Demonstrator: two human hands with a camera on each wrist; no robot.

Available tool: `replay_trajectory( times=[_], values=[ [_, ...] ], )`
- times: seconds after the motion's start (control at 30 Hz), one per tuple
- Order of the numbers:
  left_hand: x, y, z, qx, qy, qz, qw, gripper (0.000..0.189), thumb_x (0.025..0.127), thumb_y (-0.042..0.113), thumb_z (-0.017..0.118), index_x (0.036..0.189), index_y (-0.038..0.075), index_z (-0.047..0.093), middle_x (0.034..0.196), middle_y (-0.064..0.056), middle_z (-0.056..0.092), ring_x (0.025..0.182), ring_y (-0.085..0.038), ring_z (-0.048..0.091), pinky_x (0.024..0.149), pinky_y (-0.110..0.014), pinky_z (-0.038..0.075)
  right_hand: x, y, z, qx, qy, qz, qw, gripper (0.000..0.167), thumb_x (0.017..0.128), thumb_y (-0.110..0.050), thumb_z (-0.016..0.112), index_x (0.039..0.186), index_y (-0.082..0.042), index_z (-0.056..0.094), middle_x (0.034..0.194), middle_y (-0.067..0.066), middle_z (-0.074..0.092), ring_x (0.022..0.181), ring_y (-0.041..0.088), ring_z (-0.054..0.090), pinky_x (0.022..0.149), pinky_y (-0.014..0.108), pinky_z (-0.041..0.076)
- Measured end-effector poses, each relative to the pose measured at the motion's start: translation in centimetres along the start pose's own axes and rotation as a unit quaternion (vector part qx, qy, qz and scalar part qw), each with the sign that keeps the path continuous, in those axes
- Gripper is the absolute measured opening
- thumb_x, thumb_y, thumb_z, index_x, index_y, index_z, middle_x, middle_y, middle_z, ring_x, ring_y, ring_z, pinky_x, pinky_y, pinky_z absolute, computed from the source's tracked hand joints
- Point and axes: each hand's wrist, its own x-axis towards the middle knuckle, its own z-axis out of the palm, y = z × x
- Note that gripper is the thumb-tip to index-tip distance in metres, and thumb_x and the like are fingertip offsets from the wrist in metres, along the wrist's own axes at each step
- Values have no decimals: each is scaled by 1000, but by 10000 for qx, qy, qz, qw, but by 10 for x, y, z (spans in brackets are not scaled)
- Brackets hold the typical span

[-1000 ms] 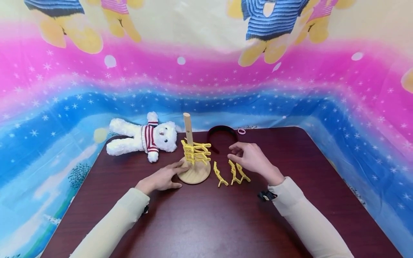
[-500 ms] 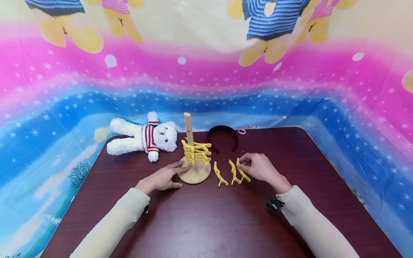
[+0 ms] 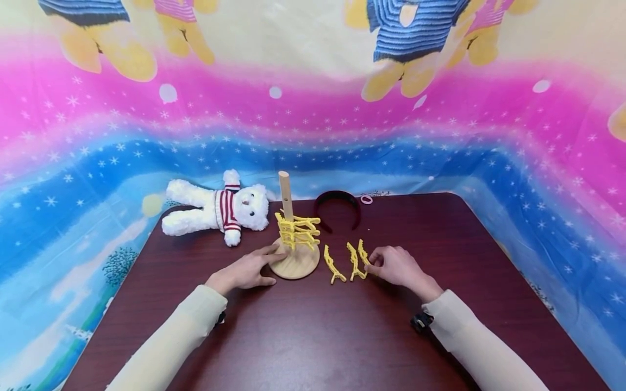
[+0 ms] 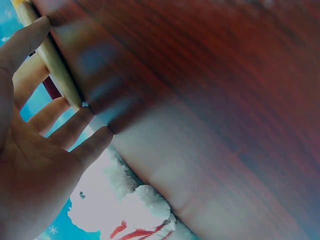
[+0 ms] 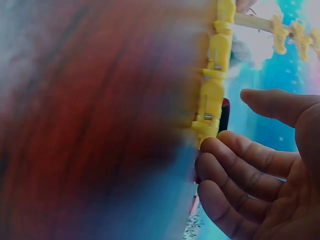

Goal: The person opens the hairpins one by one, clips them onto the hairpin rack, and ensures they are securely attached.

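My right fingers hide the near end of the rightmost yellow piece; whether they touch it, I cannot tell. My left fingers cover the left rim of the round wooden base. A pale speck toward the far right is too small to identify. The desk runs out of view at its near side, blurring at my right wrist. The white bear is cut off at my left wrist.

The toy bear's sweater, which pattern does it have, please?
The sweater has red and white stripes, seen best in the head view.
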Motion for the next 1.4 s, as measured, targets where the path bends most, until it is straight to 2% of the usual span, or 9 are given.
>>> replay_trajectory(
  times=[0.27, 0.43, 0.6, 0.73, 0.83, 0.93, 1.13, 1.4],
  values=[
    [0, 0, 2, -30, -22, -30, 10000, 71, 89, 30, 75, 152, 19, 45, 163, -21, 28, 143, -43, 38, 111, -53, 41, 0, -1, 3, -426, -164, 181, 9988, 23, 83, -45, 76, 91, -24, 74, 75, -8, 65, 64, 12, 54, 53, 32, 41],
    [0, -1, 2, -18, -7, -3, 10000, 71, 89, 30, 75, 152, 19, 45, 162, -21, 29, 143, -43, 39, 111, -53, 41, 3, 3, 0, -589, -208, 305, 9976, 24, 84, -43, 76, 98, -24, 75, 83, -7, 69, 67, 14, 55, 52, 34, 41],
    [0, -1, 2, -28, 2, 14, 10000, 71, 89, 29, 75, 152, 19, 45, 162, -21, 29, 143, -43, 39, 111, -54, 41, 2, 6, 0, -706, -284, 439, 9961, 34, 82, -50, 75, 101, -22, 74, 90, -2, 71, 68, 17, 57, 51, 35, 41],
    [0, 0, 1, -37, 25, 1, 10000, 71, 88, 29, 76, 152, 18, 45, 162, -20, 29, 143, -43, 39, 111, -54, 41, 2, 5, 2, -779, -321, 534, 9950, 42, 79, -56, 76, 100, -21, 73, 84, -3, 68, 66, 17, 54, 51, 34, 39],
    [0, -1, 2, -33, 36, -1, 10000, 72, 88, 29, 76, 152, 19, 45, 162, -20, 29, 142, -43, 40, 110, -54, 41, 3, 4, 3, -850, -299, 591, 9942, 43, 76, -58, 78, 97, -20, 73, 77, -5, 63, 63, 17, 52, 50, 33, 38],
    [0, -1, 1, -24, 45, 4, 10000, 72, 88, 29, 76, 152, 19, 45, 162, -20, 29, 142, -44, 40, 110, -55, 41, 3, 2, 3, -937, -263, 623, 9933, 42, 75, -60, 78, 87, -20, 70, 70, -4, 58, 61, 17, 50, 49, 33, 35],
    [1, -1, 1, -8, 29, -16, 10000, 72, 88, 29, 76, 152, 19, 45, 162, -20, 29, 143, -43, 39, 111, -54, 41, 4, 1, 6, -1077, -148, 593, 9923, 45, 73, -60, 80, 69, -21, 56, 61, -4, 46, 55, 16, 44, 47, 33, 28],
    [1, -1, 1, 22, 32, 10, 10000, 71, 88, 29, 76, 152, 18, 45, 162, -21, 30, 143, -43, 39, 111, -53, 41, 4, 3, 1, -1066, -254, 675, 9917, 41, 76, -56, 79, 72, -21, 58, 63, -2, 50, 58, 18, 48, 48, 34, 33]
  ],
)
